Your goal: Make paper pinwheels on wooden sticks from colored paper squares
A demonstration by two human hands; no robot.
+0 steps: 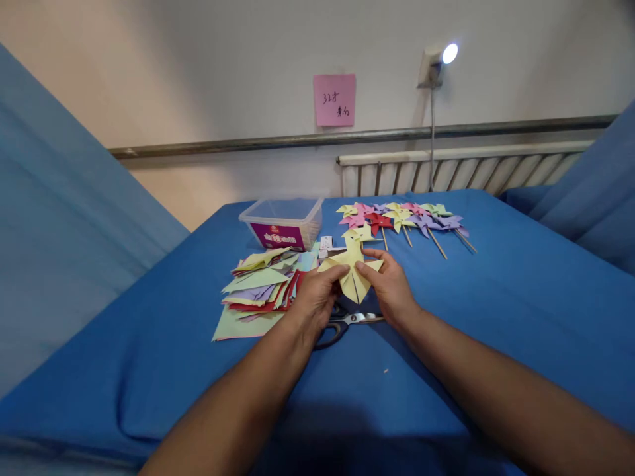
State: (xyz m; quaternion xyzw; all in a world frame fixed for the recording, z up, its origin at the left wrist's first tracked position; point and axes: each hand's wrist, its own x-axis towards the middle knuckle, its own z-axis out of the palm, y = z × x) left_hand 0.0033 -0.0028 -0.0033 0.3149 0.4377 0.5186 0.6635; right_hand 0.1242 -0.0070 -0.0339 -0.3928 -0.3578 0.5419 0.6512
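Note:
Between both hands I hold a piece of pale yellow paper (pixel 354 285), cut and partly folded into pinwheel blades. My left hand (pixel 320 291) pinches its left side, with the thumb on top. On the right side, my right hand (pixel 391 281) grips it the same way, fingers behind. Dark-handled scissors (pixel 353 318) lie on the table just beneath the hands, the blades pointing right. Left of my left hand sits a pile of coloured paper sheets (pixel 262 291) in green, yellow, purple and red.
A clear plastic box (pixel 282 221) with a purple label stands behind the paper pile. Several finished pinwheels (pixel 397 218) on wooden sticks lie at the back right. The table wears a blue cloth (pixel 471 344). Small white boxes (pixel 325 244) sit near the plastic box.

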